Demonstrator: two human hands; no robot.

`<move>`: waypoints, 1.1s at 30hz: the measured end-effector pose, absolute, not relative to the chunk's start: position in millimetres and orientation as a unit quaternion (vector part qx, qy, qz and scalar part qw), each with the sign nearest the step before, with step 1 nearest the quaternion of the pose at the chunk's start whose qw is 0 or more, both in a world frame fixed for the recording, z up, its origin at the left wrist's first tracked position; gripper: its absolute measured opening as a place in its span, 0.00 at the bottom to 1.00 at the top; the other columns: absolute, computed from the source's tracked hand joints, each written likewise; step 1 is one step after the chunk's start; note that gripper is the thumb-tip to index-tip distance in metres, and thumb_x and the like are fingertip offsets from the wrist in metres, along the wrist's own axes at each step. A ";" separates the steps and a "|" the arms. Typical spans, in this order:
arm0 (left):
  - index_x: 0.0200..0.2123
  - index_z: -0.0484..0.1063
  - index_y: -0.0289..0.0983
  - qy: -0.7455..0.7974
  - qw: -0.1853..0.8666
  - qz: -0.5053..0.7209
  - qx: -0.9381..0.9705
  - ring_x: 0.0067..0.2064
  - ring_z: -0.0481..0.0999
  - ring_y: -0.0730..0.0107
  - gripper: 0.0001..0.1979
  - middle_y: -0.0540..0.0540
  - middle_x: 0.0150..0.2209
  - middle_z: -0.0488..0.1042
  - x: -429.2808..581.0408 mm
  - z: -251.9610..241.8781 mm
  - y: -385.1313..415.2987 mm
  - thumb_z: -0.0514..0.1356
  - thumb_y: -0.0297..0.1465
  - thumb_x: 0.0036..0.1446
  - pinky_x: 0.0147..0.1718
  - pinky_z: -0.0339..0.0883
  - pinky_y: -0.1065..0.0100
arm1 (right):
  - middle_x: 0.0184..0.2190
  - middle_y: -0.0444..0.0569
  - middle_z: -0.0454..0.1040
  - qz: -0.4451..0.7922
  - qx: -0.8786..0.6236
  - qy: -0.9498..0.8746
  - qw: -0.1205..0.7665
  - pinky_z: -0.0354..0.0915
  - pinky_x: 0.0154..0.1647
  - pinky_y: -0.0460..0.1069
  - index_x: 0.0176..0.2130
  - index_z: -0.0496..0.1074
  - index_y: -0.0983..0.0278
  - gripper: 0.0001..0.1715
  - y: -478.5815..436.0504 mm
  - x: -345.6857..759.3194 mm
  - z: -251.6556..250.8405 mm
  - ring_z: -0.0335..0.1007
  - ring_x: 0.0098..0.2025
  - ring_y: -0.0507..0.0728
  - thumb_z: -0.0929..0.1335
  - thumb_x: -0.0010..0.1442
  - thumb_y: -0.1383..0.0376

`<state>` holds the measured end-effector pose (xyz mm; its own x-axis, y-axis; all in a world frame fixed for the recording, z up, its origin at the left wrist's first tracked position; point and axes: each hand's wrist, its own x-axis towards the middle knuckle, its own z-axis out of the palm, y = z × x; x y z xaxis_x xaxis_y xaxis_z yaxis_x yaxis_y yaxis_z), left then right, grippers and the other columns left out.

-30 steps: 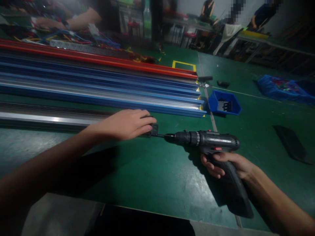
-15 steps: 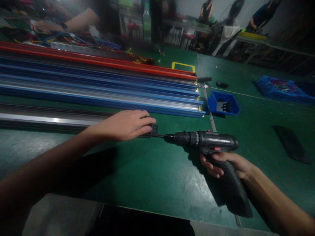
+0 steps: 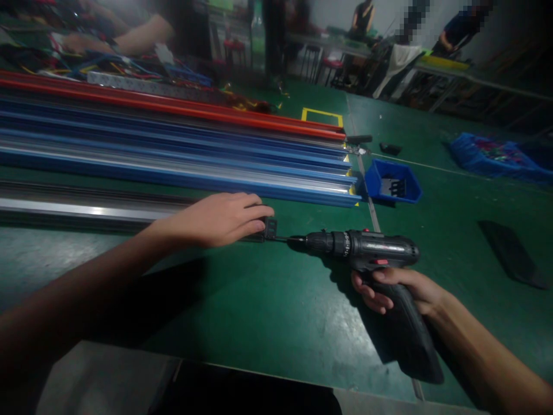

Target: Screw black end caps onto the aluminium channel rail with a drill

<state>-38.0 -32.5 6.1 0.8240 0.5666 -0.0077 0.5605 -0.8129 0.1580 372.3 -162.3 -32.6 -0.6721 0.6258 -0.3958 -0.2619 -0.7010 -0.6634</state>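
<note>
Against second ago, view shifts slightly: drill (image 3: 380,248), right hand (image 3: 417,283), blue bin (image 3: 375,180) and dark strip (image 3: 512,253) together sit trifle nearer 9 o'clock in frame.

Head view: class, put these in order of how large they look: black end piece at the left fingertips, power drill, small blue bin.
1. Power drill
2. Small blue bin, which sits farther from the camera
3. Black end piece
</note>
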 end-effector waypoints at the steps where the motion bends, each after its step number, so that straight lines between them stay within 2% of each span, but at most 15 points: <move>1: 0.67 0.68 0.46 0.296 0.079 0.021 0.952 0.54 0.76 0.58 0.26 0.42 0.59 0.74 -38.0 6.4 -32.5 0.42 0.45 0.77 0.52 0.67 0.59 | 0.33 0.51 0.76 0.866 -0.313 -0.292 0.259 0.74 0.32 0.44 0.48 0.82 0.74 0.17 -162.6 372.4 -33.1 0.69 0.25 0.48 0.75 0.65 0.62; 15: 0.67 0.68 0.45 0.302 0.076 0.005 0.950 0.57 0.75 0.56 0.27 0.41 0.59 0.74 -35.9 6.6 -32.8 0.40 0.45 0.77 0.55 0.67 0.58 | 0.31 0.52 0.76 0.862 -0.313 -0.294 0.270 0.75 0.31 0.45 0.46 0.83 0.76 0.17 -163.1 370.9 -31.5 0.69 0.24 0.48 0.76 0.64 0.63; 24: 0.67 0.69 0.46 0.308 0.058 0.000 0.949 0.56 0.75 0.58 0.27 0.42 0.59 0.74 -35.4 7.1 -33.3 0.40 0.44 0.77 0.54 0.67 0.60 | 0.31 0.50 0.76 0.869 -0.304 -0.289 0.262 0.75 0.32 0.44 0.47 0.82 0.75 0.16 -162.3 372.1 -33.6 0.70 0.25 0.48 0.75 0.65 0.63; 33: 0.66 0.70 0.47 0.306 0.053 0.012 0.950 0.52 0.77 0.56 0.27 0.41 0.56 0.75 -36.1 3.9 -32.0 0.40 0.46 0.77 0.50 0.68 0.58 | 0.31 0.50 0.75 0.870 -0.304 -0.289 0.261 0.75 0.33 0.45 0.46 0.82 0.75 0.16 -162.7 371.8 -32.0 0.69 0.26 0.48 0.75 0.65 0.63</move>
